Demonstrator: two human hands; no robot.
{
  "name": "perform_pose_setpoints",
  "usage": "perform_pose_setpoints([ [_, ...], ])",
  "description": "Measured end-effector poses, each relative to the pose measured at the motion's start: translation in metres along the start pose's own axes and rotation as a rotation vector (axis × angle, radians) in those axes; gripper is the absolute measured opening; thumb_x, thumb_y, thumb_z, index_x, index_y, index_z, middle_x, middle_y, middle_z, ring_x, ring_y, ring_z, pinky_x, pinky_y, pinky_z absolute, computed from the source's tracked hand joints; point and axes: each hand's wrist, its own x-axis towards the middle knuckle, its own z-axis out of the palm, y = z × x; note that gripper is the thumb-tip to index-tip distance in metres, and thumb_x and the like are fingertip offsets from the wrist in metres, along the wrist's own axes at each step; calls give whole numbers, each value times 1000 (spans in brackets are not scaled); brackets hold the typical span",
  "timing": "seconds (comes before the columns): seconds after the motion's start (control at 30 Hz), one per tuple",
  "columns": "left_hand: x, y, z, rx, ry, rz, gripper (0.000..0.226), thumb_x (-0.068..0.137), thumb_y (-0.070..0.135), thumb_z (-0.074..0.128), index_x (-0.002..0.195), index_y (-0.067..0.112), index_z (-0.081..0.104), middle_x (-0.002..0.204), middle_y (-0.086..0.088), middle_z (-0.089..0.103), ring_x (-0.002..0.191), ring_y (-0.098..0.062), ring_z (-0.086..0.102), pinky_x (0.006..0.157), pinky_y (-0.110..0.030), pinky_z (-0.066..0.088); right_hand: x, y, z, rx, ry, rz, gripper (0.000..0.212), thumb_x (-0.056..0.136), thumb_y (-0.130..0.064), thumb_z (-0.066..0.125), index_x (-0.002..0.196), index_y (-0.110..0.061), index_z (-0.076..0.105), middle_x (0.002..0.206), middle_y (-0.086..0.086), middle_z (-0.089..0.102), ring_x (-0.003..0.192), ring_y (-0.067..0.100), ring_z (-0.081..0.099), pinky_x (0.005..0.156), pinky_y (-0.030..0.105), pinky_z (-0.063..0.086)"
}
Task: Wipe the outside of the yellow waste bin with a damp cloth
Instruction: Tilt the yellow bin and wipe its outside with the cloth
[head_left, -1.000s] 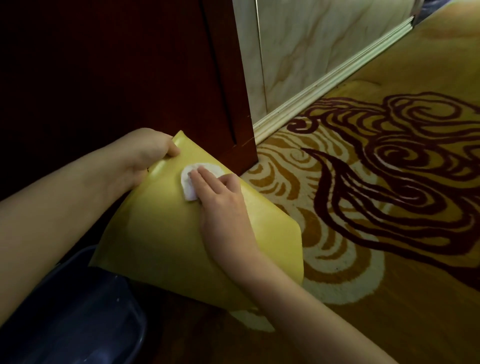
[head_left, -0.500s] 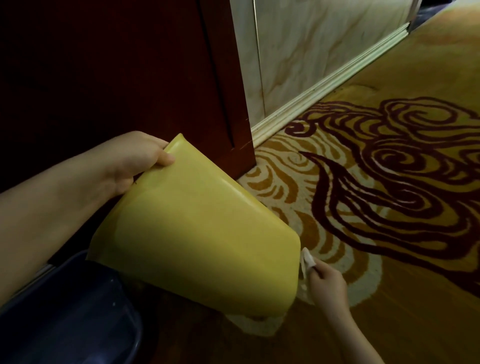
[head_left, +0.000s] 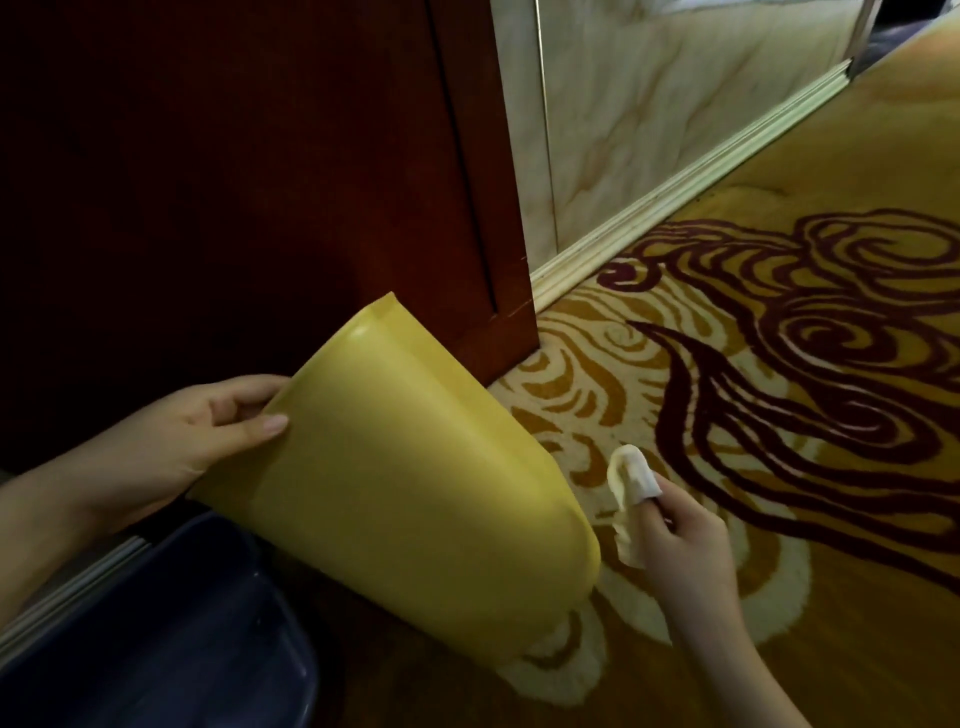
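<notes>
You look down at a gold carpet (head_left: 779, 597) with dark maroon swirls and cream patches. A dark red wooden panel (head_left: 260, 182) stands upright at the left, and beside it a marbled wall (head_left: 649, 104) runs back above a pale skirting board (head_left: 701, 176). A dark blue tub (head_left: 171, 649) sits at the lower left.

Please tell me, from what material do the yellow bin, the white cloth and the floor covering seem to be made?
The yellow bin looks like smooth plastic with a satin finish: it shows soft highlights and a thin rolled rim. The white cloth seems a soft woven or paper wipe, since it folds limply in the right hand; which one is unclear. The floor covering appears to be pile carpet with a fuzzy, matte, swirled pattern.
</notes>
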Motion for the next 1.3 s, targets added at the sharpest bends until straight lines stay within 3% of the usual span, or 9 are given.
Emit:
perform_pose_setpoints([
  [0.07,-5,-5,-6,49,8,-6,52,60,60,72,108,42,65,104,9,73,92,-15,70,65,-27,58,-7,-2,9,-28,-22,-64,34,92,-11,50,124,-22,55,81,-3,66,65,17,60,51,26,49],
  [0.2,0,10,0,182,9,4,33,71,37,71,98,53,62,96,12,73,89,-16,68,71,-34,52,-34,-13,39,-109,-157,-252,34,91,-15,52,117,-37,57,99,-22,58,93,-5,52,79,15,43],
  [0.33,21,44,38,248,215,74,24,75,47,62,98,42,60,88,18,55,81,-4,51,60,-23,38,-55,-16,60,-177,-205,-494,43,87,-1,57,122,-25,59,109,-29,50,94,-7,48,80,0,33],
  [0.43,35,65,60,356,313,71,34,90,35,50,113,12,63,93,1,63,86,-16,58,61,-25,41,-63,-6,66,-251,-135,-647,50,74,12,65,118,-11,63,117,-11,59,92,9,52,84,8,37],
  [0.57,42,66,70,547,401,13,30,94,22,45,107,3,65,98,-18,66,88,-33,61,67,-37,47,-71,26,70,-374,-91,-751,60,58,21,73,114,0,64,117,11,65,83,17,53,79,19,39],
  [0.73,45,58,65,695,465,36,28,95,17,42,109,4,62,89,-8,57,78,-22,53,64,-30,37,-61,81,64,-469,-122,-557,63,56,22,74,113,-1,65,118,10,65,87,27,62,72,24,52],
  [0.93,45,58,58,595,437,48,29,94,17,44,114,4,62,93,-7,57,85,-20,51,64,-28,36,-36,84,48,-287,-23,-43,38,92,-7,50,128,-19,53,126,0,61,110,12,52,91,25,41],
  [1.13,45,57,56,487,420,14,30,94,19,44,112,5,63,95,-12,63,86,-26,57,58,-27,39,-31,-41,89,28,-49,-508,38,93,-16,47,128,-31,48,124,-20,52,113,-4,43,93,11,35],
  [1.3,49,58,59,444,452,3,27,94,16,45,109,4,64,85,-6,59,75,-19,51,54,-22,34,-18,-97,141,-41,-204,-776,35,92,-8,45,127,-11,54,132,6,56,100,23,42,85,26,35],
])
